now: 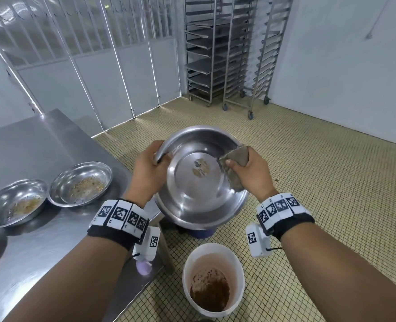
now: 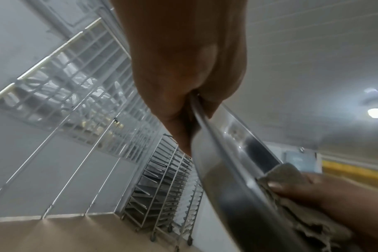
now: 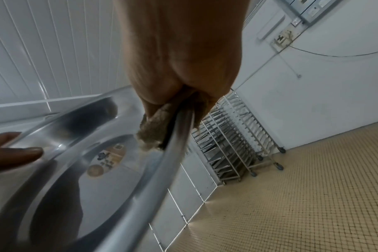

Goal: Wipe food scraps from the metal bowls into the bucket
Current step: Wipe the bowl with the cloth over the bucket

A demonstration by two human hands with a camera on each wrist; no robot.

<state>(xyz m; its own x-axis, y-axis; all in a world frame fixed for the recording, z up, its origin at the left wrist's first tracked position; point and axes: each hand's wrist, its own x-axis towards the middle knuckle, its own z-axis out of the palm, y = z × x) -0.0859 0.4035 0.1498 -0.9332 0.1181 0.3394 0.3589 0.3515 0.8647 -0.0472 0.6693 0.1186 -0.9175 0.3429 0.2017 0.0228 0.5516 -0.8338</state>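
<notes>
A large metal bowl is held tilted toward me above the floor, its inside shiny and free of scraps. My left hand grips its left rim, thumb inside. My right hand pinches a brownish cloth over the right rim, the cloth folded across the edge. Below, near my feet, stands a white bucket with brown scraps at its bottom. Two more metal bowls with food scraps lie on the steel table.
The steel table fills the left. Under the held bowl a dark blue container partly shows. Wheeled tray racks stand at the far wall beside a barred partition. The floor has small yellow tiles.
</notes>
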